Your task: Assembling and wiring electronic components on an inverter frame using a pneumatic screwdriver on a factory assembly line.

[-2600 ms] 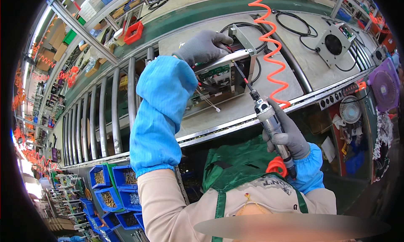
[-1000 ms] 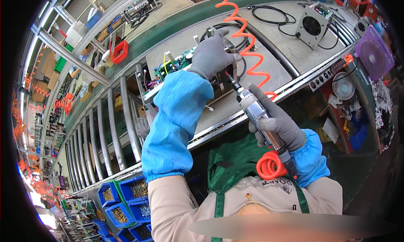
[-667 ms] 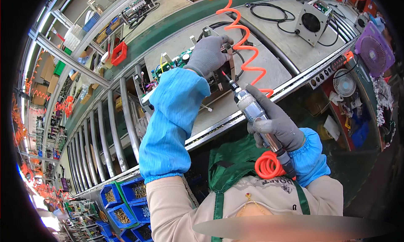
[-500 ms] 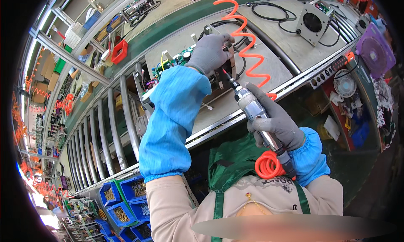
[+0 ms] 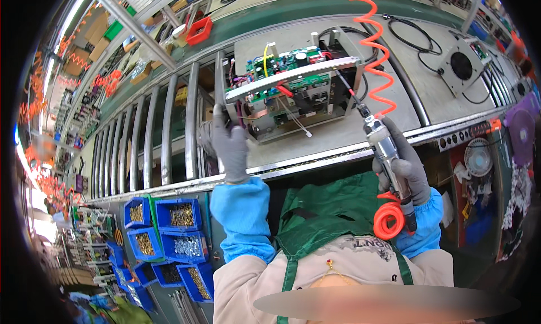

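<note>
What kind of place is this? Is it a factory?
Most likely yes, a factory assembly line. A metal chassis with green circuit boards sits on a conveyor with rollers, the right hand holds an air screwdriver, and blue bins of screws wait nearby.

a green-edged conveyor bench (image 5: 293, 8) with steel rollers (image 5: 169, 132), blue parts bins (image 5: 177, 214) below, shelving behind.
</note>
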